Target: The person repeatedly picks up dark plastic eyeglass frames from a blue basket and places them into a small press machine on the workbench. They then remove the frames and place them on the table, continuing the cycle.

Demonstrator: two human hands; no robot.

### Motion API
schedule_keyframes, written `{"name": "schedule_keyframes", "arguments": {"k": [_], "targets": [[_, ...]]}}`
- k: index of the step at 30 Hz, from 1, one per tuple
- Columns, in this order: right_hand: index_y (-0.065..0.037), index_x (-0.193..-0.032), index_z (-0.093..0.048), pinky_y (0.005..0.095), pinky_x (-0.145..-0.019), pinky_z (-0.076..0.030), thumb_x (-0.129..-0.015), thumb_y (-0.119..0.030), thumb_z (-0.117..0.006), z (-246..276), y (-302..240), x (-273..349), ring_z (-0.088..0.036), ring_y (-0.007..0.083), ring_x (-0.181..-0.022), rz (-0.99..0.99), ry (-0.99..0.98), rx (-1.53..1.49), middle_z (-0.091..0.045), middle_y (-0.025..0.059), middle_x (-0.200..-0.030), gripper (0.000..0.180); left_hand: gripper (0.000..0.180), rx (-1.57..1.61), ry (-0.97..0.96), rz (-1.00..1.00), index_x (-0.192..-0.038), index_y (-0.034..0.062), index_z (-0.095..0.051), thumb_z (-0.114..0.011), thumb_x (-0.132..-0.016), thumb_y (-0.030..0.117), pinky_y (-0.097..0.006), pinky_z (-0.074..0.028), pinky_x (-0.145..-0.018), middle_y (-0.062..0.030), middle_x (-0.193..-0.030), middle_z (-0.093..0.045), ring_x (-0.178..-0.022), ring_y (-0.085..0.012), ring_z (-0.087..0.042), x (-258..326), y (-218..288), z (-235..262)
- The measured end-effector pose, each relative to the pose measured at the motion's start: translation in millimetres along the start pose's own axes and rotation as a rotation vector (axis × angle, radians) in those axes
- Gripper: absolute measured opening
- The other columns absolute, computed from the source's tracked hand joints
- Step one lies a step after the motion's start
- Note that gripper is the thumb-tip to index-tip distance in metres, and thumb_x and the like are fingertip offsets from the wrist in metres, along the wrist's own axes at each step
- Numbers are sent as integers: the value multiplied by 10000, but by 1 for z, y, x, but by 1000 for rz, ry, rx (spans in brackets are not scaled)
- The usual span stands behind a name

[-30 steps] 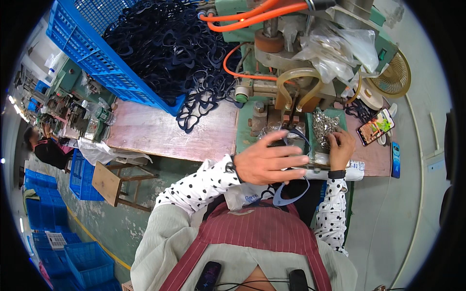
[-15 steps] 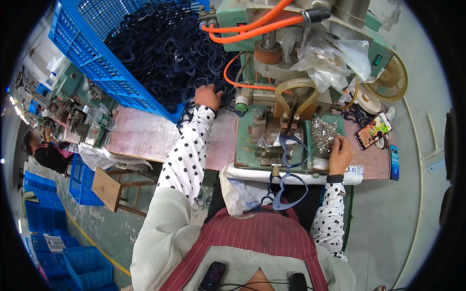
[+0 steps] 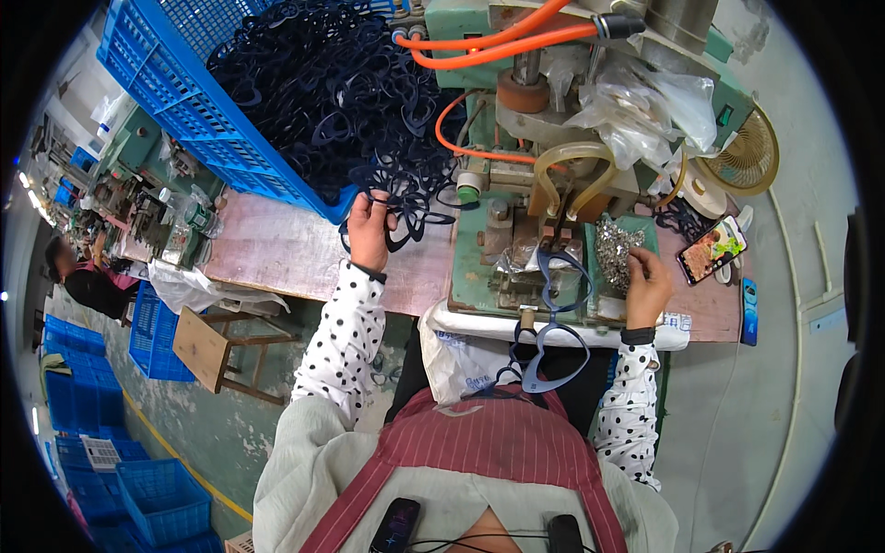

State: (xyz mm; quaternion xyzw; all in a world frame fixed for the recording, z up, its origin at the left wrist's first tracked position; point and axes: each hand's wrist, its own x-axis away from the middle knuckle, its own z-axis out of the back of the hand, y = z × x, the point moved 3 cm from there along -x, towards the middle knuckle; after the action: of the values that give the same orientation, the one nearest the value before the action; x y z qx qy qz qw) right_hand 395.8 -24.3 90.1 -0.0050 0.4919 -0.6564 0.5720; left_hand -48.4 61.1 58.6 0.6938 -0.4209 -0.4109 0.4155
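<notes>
One dark navy plastic eyeglass frame front (image 3: pixel 406 217) hangs from the left hand (image 3: pixel 371 232) at the tabletop's (image 3: pixel 277 253) far edge, its long axis running roughly left to right, just below the spilling heap of dark frames (image 3: pixel 341 101), too many to count. The left fingers are curled closed on its rim. The heap fills one blue plastic crate (image 3: pixel 184 101). A second blue-grey frame (image 3: pixel 553 323) hangs off the front of the green metal press machine (image 3: pixel 516 230), long axis toward the person. The right hand (image 3: pixel 648 288) rests on a pile of small shiny metal parts (image 3: pixel 618 253), fingers bunched together; whether they grip any I cannot tell. One smartphone (image 3: pixel 712 251) lies beyond.
</notes>
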Motion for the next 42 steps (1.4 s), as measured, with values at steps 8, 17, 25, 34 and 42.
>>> {"name": "schedule_keyframes", "arguments": {"k": [8, 17, 25, 34, 42], "targets": [[-56, -927, -740, 231, -658, -428, -766, -26, -695, 5, -105, -8, -548, 105, -735, -88, -286, -585, -650, 36, -835, 170, 189, -264, -75, -82, -1001, 51, -595, -585, -969, 237, -187, -370, -539, 1, -819, -623, -593, -40, -475, 2, 39, -10], [8, -1041, -550, 222, -537, -391, -707, -60, -748, -8, -134, -6, -505, 62, -586, -242, -417, -530, -692, 62, -766, 394, 197, 173, -190, -115, -1016, 70, -541, -534, -994, 265, -231, -460, -565, -29, -821, -557, -637, -106, -530, 14, 112, -23], [28, -1116, -462, 226, -630, -454, -723, -23, -737, -19, -133, -4, -566, 84, -669, -279, -353, -775, -673, 84, -787, 483, 202, 207, -553, 701, -976, 73, -499, -590, -936, 249, -247, -486, -386, -56, -808, -562, -580, -164, -633, 112, 104, -103], [-9, -1165, -533, 221, -708, -472, -818, -26, -682, -3, -53, -16, -588, 86, -774, -285, -140, -675, -683, 56, -880, 378, 98, 639, -518, 991, -1002, 61, -432, -440, -991, 158, -390, -636, -589, -216, -1013, -599, -790, -382, -700, 169, 73, -167], [-11, -1120, -580, 236, -667, -472, -843, -55, -675, -2, -10, -12, -594, 100, -740, -292, -54, -447, -672, 68, -859, 295, 137, 813, -572, 1045, -1095, 21, -409, -412, -981, 96, -430, -635, -677, -240, -1056, -594, -931, -411, -674, 180, 75, -178]]}}
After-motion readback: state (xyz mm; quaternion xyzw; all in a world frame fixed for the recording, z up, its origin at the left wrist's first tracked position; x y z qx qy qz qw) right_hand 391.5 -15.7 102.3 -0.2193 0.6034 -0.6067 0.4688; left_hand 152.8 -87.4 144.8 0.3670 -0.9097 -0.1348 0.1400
